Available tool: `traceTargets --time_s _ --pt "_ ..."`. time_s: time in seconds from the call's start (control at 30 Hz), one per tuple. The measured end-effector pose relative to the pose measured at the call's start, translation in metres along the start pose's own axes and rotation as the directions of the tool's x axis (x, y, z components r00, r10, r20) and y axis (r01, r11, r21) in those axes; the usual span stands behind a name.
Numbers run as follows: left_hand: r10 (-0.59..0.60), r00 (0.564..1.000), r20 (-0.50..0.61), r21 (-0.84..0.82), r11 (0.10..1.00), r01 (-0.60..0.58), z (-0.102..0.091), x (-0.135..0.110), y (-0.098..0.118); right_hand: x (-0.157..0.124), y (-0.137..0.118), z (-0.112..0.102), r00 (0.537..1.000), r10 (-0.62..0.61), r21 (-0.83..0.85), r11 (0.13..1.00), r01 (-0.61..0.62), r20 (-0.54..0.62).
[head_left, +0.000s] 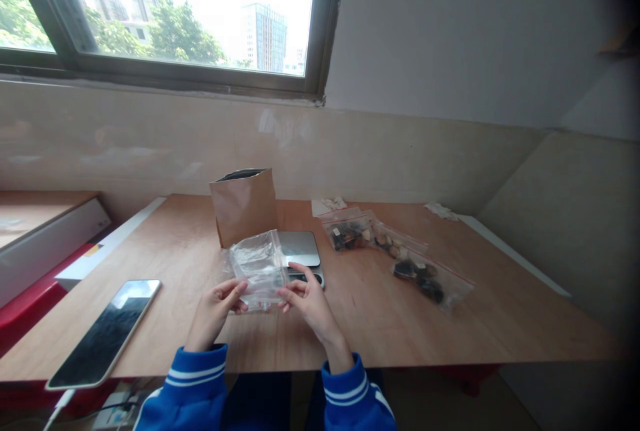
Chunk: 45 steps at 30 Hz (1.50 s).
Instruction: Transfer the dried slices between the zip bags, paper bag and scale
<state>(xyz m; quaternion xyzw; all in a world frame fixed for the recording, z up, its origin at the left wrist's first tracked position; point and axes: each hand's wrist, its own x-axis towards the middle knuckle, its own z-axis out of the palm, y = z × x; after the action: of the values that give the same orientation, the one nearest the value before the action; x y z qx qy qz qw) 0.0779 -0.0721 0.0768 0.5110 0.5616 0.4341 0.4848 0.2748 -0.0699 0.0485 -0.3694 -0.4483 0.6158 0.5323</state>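
Note:
Between my two hands is a clear plastic zip bag [257,264], held up just above the table. My left hand [217,307] pinches its left lower edge between thumb and fingers. At the right side, my right hand [307,301] grips the bag with thumb and fingers, the index finger raised. I see no contents in the bag. Partly hidden behind it is a kitchen scale [303,249] with a metal top. A brown paper bag [245,207] stands upright behind the zip bag, its top open.
Several filled zip bags [427,277] of dark and light pieces lie on the wooden table [360,324] to the right. A phone [107,331] with a white cable [61,407] lies at the left front edge. Crumpled white tissue [441,211] is at the back right.

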Motion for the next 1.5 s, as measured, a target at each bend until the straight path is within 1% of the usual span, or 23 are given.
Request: traceTargets --time_s 0.07,0.13,0.2,0.3,0.37,0.47,0.53,0.6,0.67,0.73,0.8,0.87,0.9,0.97,1.03,1.1,1.17,1.23,1.37,1.5 --pt "-0.035 0.999 -0.028 -0.027 0.999 0.034 -0.001 -0.001 0.001 0.000 -0.001 0.001 1.000 -0.012 -0.010 1.000 0.011 -0.018" --pt "-0.072 0.997 -0.026 -0.057 0.996 0.070 -0.002 -0.001 0.001 0.000 -0.001 0.001 0.999 -0.022 -0.014 1.000 0.021 -0.039" --pt "-0.099 0.995 0.007 -0.076 0.992 0.100 -0.003 -0.001 0.000 0.001 -0.001 0.001 0.998 -0.029 -0.011 1.000 0.028 -0.056" --pt "-0.111 0.990 0.083 -0.080 0.990 0.117 -0.005 0.000 -0.003 0.002 0.001 0.001 0.997 -0.035 -0.006 0.999 0.035 -0.071" --pt "-0.103 0.989 0.105 -0.079 0.991 0.111 -0.009 0.000 -0.007 0.003 0.002 0.000 0.996 -0.039 -0.008 0.999 0.038 -0.080" --pt "-0.068 0.994 0.091 -0.062 0.995 0.074 -0.020 -0.003 -0.009 0.002 0.001 -0.009 0.995 -0.043 -0.015 0.999 0.041 -0.088" --pt "-0.038 0.995 0.094 -0.030 0.999 0.041 -0.028 -0.005 -0.008 0.000 -0.002 -0.018 0.997 -0.047 -0.022 0.999 0.046 -0.064" --pt "-0.010 0.996 0.088 -0.006 1.000 0.010 -0.031 -0.007 -0.006 -0.004 -0.006 -0.025 0.998 -0.054 -0.031 0.998 0.053 -0.028" --pt "0.009 0.999 0.032 -0.029 1.000 -0.008 -0.027 -0.006 -0.004 -0.007 -0.009 -0.029 0.998 -0.062 -0.032 0.998 0.062 0.008" --pt "0.000 0.999 -0.052 -0.094 0.996 -0.004 -0.019 -0.002 -0.004 -0.009 -0.011 -0.030 0.997 -0.056 -0.027 0.998 0.057 0.046" --pt "-0.049 0.988 -0.144 -0.178 0.984 0.023 -0.008 0.002 -0.005 -0.010 -0.011 -0.027 0.995 -0.033 -0.024 0.999 0.035 0.091" --pt "-0.132 0.968 -0.214 -0.279 0.958 0.069 0.000 0.005 -0.007 -0.010 -0.011 -0.025 0.992 -0.008 -0.028 1.000 0.012 0.127" --pt "-0.170 0.962 -0.211 -0.332 0.939 0.093 0.003 0.006 -0.008 -0.010 -0.011 -0.024 0.990 0.001 -0.031 1.000 0.003 0.144" --pt "-0.205 0.968 -0.143 -0.417 0.900 0.129 0.006 0.005 -0.007 -0.011 -0.011 -0.023 0.985 0.014 -0.038 0.999 -0.007 0.174" --pt "-0.178 0.982 -0.068 -0.454 0.882 0.128 0.006 0.004 -0.005 -0.013 -0.012 -0.023 0.978 0.026 -0.049 0.999 -0.016 0.206" --pt "-0.142 0.988 -0.060 -0.454 0.885 0.100 0.007 0.002 -0.003 -0.014 -0.014 -0.024 0.974 0.030 -0.062 0.998 -0.017 0.224" --pt "-0.112 0.991 -0.067 -0.438 0.896 0.072 0.009 0.000 -0.001 -0.015 -0.016 -0.024 0.976 0.022 -0.070 0.998 -0.007 0.216" --pt "-0.080 0.995 -0.059 -0.401 0.915 0.050 0.014 -0.001 0.002 -0.016 -0.015 -0.024 0.982 0.024 -0.066 0.998 -0.012 0.186" --pt "0.006 0.999 -0.047 -0.272 0.962 -0.018 0.023 -0.004 0.007 -0.013 -0.011 -0.022 0.990 0.077 0.008 0.997 -0.078 0.115" --pt "0.075 0.996 -0.047 -0.168 0.982 -0.082 0.026 -0.004 0.007 -0.010 -0.007 -0.020 0.993 0.102 0.048 0.993 -0.105 0.058"
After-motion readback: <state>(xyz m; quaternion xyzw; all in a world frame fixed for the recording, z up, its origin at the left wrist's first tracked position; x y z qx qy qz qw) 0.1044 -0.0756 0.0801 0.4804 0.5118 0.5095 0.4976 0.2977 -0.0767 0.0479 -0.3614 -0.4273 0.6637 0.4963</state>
